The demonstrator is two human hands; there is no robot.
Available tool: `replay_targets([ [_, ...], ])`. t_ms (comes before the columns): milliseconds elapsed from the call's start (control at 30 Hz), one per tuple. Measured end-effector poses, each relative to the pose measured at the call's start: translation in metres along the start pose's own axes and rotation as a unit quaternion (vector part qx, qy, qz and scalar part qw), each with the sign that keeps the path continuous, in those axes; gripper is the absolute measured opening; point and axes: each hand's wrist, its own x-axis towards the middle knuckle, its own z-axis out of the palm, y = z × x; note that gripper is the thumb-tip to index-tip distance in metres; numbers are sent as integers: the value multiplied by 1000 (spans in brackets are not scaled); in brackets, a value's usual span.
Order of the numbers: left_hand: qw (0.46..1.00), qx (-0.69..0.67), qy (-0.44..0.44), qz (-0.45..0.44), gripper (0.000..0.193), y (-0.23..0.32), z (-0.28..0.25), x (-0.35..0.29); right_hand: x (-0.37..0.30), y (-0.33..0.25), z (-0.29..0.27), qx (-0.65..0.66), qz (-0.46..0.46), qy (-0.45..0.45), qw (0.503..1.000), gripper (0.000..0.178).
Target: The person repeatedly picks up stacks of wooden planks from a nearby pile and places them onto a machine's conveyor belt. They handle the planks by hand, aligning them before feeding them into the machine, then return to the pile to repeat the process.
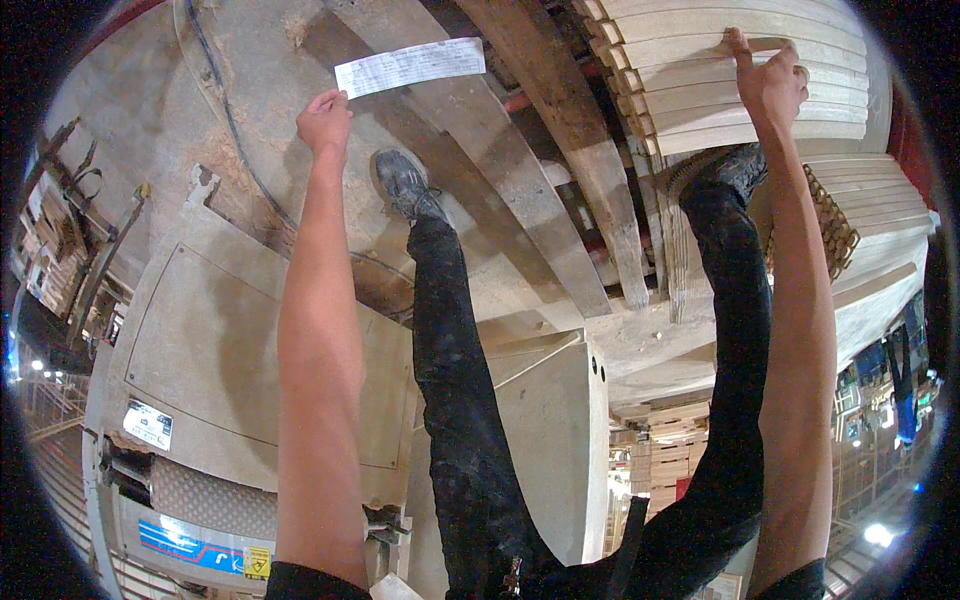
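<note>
My left hand is closed on the near left corner of a long white printed paper strip, held out over the floor and wooden beams. At the upper right, my right hand rests on a stack of pale wooden slats. Its thumb is stretched out and the other fingers are partly curled. I see no separate thing held there. The slats lie side by side, with their notched ends toward the left.
Thick wooden beams run across the floor beside my left shoe. My other shoe is by the slat stack, near a second slat stack. A beige machine cabinet stands at the left; a black cable crosses the floor.
</note>
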Motion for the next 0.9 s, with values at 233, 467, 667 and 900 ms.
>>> replay_targets([
  [233, 1000, 8, 5, 3, 19, 3, 0, -3, -1, -1, -1, -2, 0, 0, 1000, 100],
  [467, 1000, -1, -5, -6, 18, 8, 0, -5, -4, -8, -7, -8, 12, -14, 1000, 99],
  [667, 1000, -20, 5, -8, 19, 18, 2, -12, -3, -7, -6, -6, 8, -2, 1000, 100],
  [900, 1000, -19, 1, -15, 20, 20, -1, -22, -10, -10, -13, -8, 21, -15, 1000, 100],
])
